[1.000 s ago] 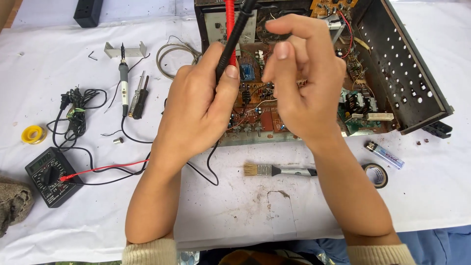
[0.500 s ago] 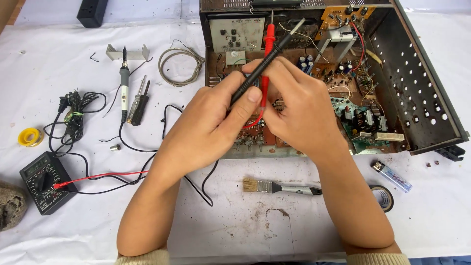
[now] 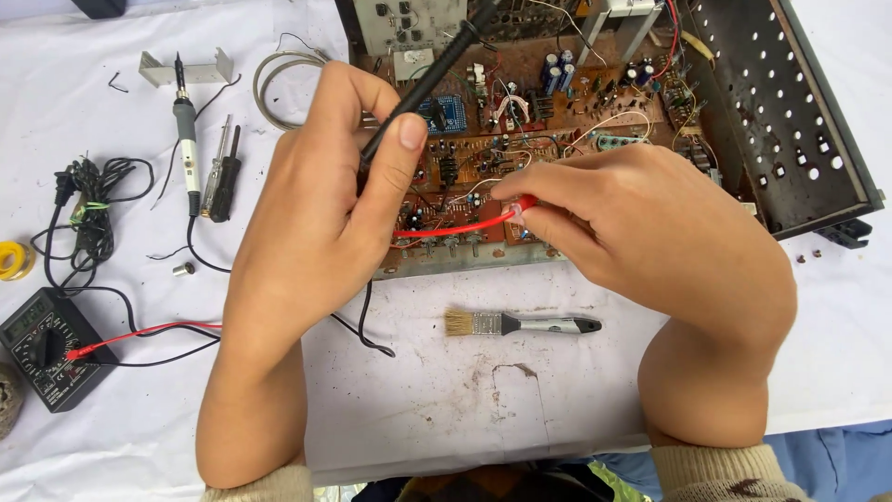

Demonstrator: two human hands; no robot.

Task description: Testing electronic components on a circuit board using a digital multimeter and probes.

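A white surface (image 3: 650, 372) carries an opened electronics chassis (image 3: 790, 121) whose perforated metal side stands tilted out to the right, with a brown circuit board (image 3: 557, 139) crowded with parts lying inside it. Both hands work over the near edge of that board. The left hand (image 3: 316, 232) is closed around a black probe (image 3: 437, 70), thumb pressed along its shaft, the probe slanting up and away over the board. The right hand (image 3: 660, 232) pinches a red probe (image 3: 465, 223) between thumb and fingertips, the probe lying nearly flat across the front of the board, pointing left. Just in front of the chassis lies a small paintbrush (image 3: 520, 323) with a grey handle. At the far left edge sits a black multimeter (image 3: 46, 349), red and black leads running from it toward the hands. Behind it a soldering iron (image 3: 189, 139) lies beside a screwdriver (image 3: 223, 177).
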